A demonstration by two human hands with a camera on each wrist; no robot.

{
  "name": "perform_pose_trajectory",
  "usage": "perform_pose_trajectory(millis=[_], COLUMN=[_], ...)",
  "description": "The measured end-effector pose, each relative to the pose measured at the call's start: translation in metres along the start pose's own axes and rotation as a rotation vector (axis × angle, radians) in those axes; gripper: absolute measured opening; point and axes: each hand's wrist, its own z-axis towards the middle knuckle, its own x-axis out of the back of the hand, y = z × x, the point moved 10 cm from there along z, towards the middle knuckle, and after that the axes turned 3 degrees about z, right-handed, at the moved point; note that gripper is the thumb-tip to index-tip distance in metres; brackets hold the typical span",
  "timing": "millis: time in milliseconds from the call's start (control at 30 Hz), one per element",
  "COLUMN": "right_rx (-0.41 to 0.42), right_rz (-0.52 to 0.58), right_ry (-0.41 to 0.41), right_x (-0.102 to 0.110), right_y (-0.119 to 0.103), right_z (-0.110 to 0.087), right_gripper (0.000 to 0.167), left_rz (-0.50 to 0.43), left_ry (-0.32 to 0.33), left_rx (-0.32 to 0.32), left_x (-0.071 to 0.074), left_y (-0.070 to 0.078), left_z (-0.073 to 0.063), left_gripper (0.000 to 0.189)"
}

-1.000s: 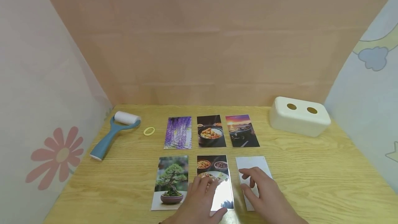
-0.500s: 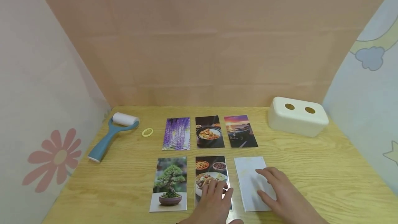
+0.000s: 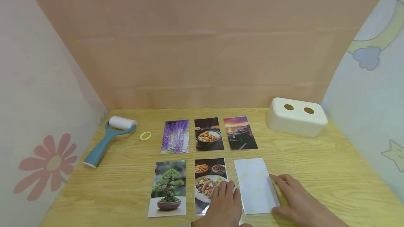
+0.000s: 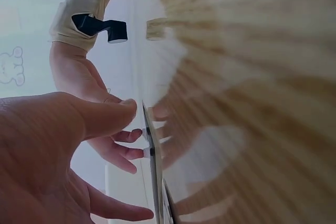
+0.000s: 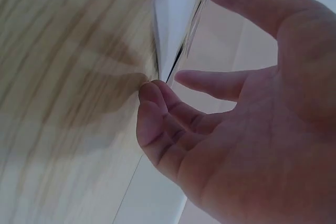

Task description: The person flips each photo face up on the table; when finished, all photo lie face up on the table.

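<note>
A white card (image 3: 256,185) with faint yellowish marks lies flat at the right of the near row. My left hand (image 3: 223,200) lies over the right side of the taco picture card (image 3: 202,171), fingertips near the white card's left edge. My right hand (image 3: 293,195) is beside the white card's right edge, index finger and thumb at that edge. In the left wrist view my left hand (image 4: 58,135) has its thumb and a finger extended by the card edge. In the right wrist view my right hand (image 5: 236,108) has some fingers bent against the table; the thumb reaches out.
A bonsai picture card (image 3: 168,188) lies left in the near row. Behind are wisteria (image 3: 175,136), rice bowl (image 3: 209,134) and car (image 3: 240,133) cards. A blue-handled roller (image 3: 108,137) and yellow ring (image 3: 145,136) lie left; a cream box (image 3: 296,116) with two holes stands right.
My right hand has moved right from above the white card to its right edge. The left hand has shifted right toward the gap between the taco card and white card. The view turned slightly right.
</note>
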Motion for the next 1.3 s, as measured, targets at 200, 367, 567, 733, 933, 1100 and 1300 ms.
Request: perform_pose_trajectory(millis=[200, 367, 567, 733, 933, 1100, 1300], right_rx=[0.014, -0.012, -0.062, -0.097, -0.088, -0.023, 0.097], right_rz=[0.043, 0.068, 0.105, 0.122, 0.127, 0.151, 0.145], right_ry=[-0.034, -0.076, -0.140, -0.152, -0.137, -0.103, 0.003], right_x=[-0.004, -0.008, -0.012, -0.013, -0.012, -0.010, 0.000], right_y=[0.004, 0.008, 0.014, 0.018, 0.014, 0.006, -0.012], right_z=[0.000, 0.001, 0.005, 0.006, 0.007, 0.008, 0.006], right_gripper=[0.093, 0.095, 0.096, 0.100, 0.099, 0.096, 0.082], left_rz=[0.027, -0.135, -0.234, -0.299, -0.403, -0.453, -0.466], left_ry=[-0.031, -0.336, -0.449, -0.485, -0.448, -0.271, -0.063], left_rx=[0.010, 0.051, 0.119, 0.163, 0.242, 0.242, 0.216], left_x=[-0.001, -0.026, -0.036, -0.038, -0.031, -0.011, 0.007], left_y=[0.001, 0.000, 0.000, -0.001, -0.005, -0.005, -0.005], left_z=[0.006, 0.009, 0.014, 0.016, 0.018, 0.020, 0.021], left_gripper=[0.083, 0.093, 0.096, 0.093, 0.088, 0.091, 0.088])
